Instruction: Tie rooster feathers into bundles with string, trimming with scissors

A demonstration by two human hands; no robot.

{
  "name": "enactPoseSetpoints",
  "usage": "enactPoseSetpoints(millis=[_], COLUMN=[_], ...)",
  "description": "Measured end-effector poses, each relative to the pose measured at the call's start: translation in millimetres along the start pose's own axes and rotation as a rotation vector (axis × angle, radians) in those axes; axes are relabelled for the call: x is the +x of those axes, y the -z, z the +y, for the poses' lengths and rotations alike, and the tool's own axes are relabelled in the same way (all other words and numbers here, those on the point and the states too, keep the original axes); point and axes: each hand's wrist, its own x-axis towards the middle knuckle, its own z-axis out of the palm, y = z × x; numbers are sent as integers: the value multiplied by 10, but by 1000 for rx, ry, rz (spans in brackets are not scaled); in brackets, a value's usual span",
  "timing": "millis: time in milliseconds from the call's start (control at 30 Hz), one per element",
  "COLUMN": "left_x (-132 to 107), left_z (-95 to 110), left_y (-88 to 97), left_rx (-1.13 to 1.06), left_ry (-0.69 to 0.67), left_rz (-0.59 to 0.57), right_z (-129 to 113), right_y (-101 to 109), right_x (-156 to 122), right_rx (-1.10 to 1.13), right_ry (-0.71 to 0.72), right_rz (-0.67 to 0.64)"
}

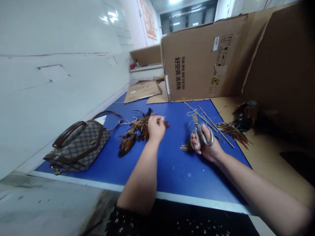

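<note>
Head: left hand pinches feathers, right grips scissors.

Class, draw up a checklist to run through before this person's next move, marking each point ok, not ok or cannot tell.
1. Scissors held in the right hand: ok.
2. Left hand at the brown feathers: ok, by their right end.
3. Left fingers firmly gripping a feather: cannot tell, the hand hides it.
4. Thread tidy: not ok, loose strands curl around near the scissor blades.
5. Sticks free of the scissors: cannot tell whether they touch in this single view.
6. Handbag away from the scissors: ok, it sits at the far left.
</note>
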Motion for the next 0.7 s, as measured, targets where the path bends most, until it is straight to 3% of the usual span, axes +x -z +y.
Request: enactPoseSetpoints(millis=[133,267,367,467,567,700], left_x=[84,-51,-183,-296,-376,-434], left_z=[-218,-202,-45,148,286,331], left_y=[95,-56,-163,-171,-133,-136], left_rx=[403,460,305,153,192,317], left_ry=[69,-54,-228,-351,-368,-362], left_rz=[-50,-130,-371,-745,-973,-1103], right_z=[-186,-286,-332,-354,-363,-397], right_y=[238,467,559,570,540,517], right_x=[83,177,207,192,166,152], right_rx=[-152,-645,-1256,-1750,-1933,-1995], right_ry=[-60,-54,-38,12,19,5], right_rz=[123,374,443,475,516,559])
